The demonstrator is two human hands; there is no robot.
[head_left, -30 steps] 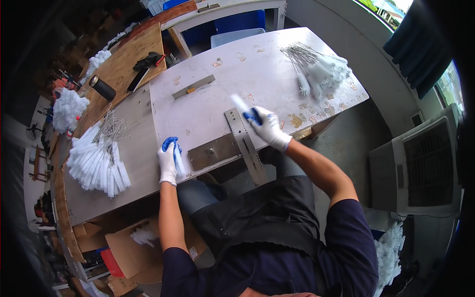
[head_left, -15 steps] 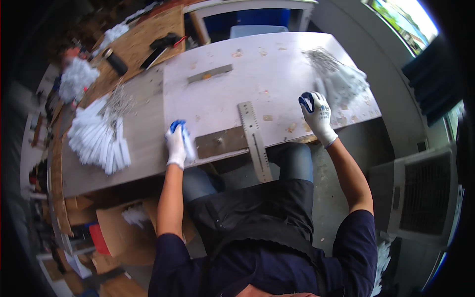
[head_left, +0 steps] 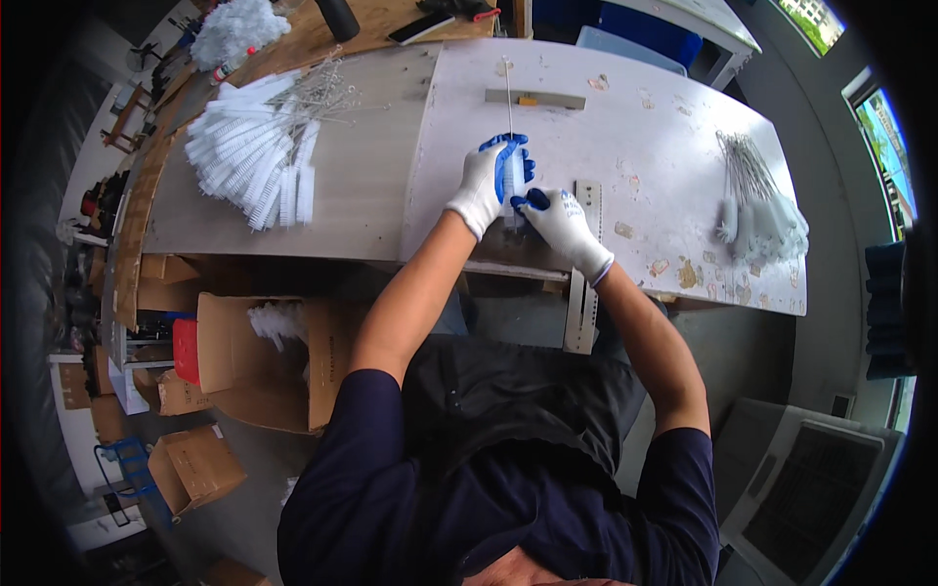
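Observation:
My left hand [head_left: 484,184], in a white glove with blue palm coating, is closed around a bottle brush [head_left: 513,181] with white bristles. Its thin wire handle [head_left: 508,93] points away from me. At the near end of the bristles, the gloved fingers of my right hand [head_left: 562,227] pinch together against the brush; the exact grip is partly hidden. Beneath and beside my right hand, a perforated metal bar [head_left: 584,313] reaches over the table's front edge. To the left lies a fanned pile of similar white brushes [head_left: 249,151].
Another bunch of brushes [head_left: 767,230] lies at the table's right end. A flat metal strip [head_left: 552,101] lies toward the back of the table [head_left: 376,195]. Below left stands an open cardboard box [head_left: 234,347]. A phone [head_left: 420,29] and a dark bottle [head_left: 337,18] sit farther back.
My hands, wide apart before, have come together over the middle of the table. My right hand has left the area near the right bunch. The whole view has shifted.

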